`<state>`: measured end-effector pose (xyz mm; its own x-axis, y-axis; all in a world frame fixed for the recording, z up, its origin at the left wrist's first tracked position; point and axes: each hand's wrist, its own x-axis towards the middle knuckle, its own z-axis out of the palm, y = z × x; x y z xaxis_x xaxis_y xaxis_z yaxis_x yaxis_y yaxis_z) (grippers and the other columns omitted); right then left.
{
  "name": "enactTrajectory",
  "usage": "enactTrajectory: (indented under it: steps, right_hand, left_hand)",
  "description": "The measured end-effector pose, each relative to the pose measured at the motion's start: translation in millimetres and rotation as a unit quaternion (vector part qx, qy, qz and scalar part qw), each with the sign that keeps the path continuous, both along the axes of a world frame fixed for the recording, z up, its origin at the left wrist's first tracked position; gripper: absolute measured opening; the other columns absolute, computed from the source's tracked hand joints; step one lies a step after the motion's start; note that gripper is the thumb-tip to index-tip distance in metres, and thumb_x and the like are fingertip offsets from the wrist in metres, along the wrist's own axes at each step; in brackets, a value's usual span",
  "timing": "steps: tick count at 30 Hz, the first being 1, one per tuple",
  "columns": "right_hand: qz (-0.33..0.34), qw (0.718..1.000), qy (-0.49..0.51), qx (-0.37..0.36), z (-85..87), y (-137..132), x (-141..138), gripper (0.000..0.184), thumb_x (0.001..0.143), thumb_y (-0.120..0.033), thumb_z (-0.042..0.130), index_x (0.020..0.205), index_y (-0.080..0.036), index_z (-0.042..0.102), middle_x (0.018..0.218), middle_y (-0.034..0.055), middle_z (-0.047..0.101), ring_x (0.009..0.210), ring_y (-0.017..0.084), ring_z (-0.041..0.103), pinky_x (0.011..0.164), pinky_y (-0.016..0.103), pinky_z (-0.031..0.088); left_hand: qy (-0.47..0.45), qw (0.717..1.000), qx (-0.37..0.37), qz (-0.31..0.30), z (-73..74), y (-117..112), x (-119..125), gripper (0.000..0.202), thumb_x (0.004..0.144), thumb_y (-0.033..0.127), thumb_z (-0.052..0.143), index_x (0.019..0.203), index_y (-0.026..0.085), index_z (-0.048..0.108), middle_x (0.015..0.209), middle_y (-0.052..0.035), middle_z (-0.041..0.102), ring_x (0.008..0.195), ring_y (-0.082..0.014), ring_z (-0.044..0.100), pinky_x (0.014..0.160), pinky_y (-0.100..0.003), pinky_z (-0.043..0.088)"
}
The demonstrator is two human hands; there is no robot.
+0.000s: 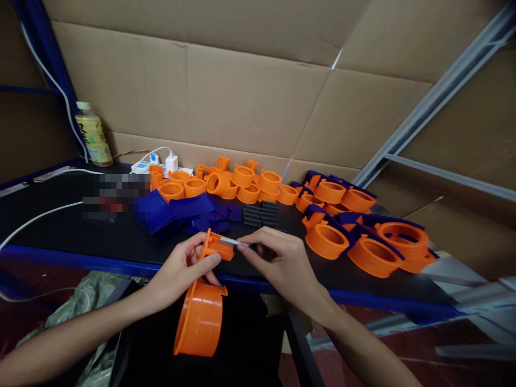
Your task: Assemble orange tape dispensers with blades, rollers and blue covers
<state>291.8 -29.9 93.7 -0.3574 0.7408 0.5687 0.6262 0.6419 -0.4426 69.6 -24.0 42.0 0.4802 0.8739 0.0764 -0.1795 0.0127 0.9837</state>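
My left hand (187, 267) is closed around the narrow neck of an orange plastic part (200, 317), whose wide ring hangs below the hand in front of the table edge. At its upper end sits a small box-shaped holder (221, 249), with my left thumb lying against it. Between thumb and fingertips, my right hand (280, 255) pinches a thin, light grey toothed strip (234, 242). The strip's left end meets the top of the holder; whether it is inside cannot be made out. Several dark ribbed blocks (260, 214) lie on the table just beyond my right hand.
Several orange ring parts (244, 176) stand along the back of the black table (121, 231). Blue flat pieces (157, 212) lie in front of them. At right are several orange rings with blue pieces attached (328, 239). A bottle (93, 134) and white charger (171, 162) stand back left.
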Motion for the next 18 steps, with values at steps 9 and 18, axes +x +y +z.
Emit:
enactTrajectory:
  steps: [9,18]
  right_hand:
    - [0.024,0.999,-0.027,0.002,-2.9,1.3,-0.7,0.016,0.095,-0.030,0.062,0.093,-0.022,0.076,0.091,0.0051,0.074,0.077,0.015,0.068,0.068,0.026,0.053]
    - [-0.073,0.989,-0.117,0.062,-5.4,15.6,15.3,0.031,0.101,-0.029,0.050,0.126,-0.023,0.067,0.122,0.0061,0.071,0.109,0.020,0.069,0.094,0.033,0.054]
  left_hand:
    - [0.003,1.000,0.007,-0.003,2.3,-3.8,2.0,0.032,0.088,0.037,0.070,0.111,0.016,0.064,0.069,-0.0049,0.075,0.060,-0.0190,0.074,0.052,-0.019,0.050]
    - [-0.020,0.999,-0.026,-0.007,3.1,1.9,-0.8,0.038,0.093,0.045,0.061,0.119,0.019,0.054,0.117,-0.0183,0.074,0.068,-0.0232,0.077,0.060,-0.028,0.058]
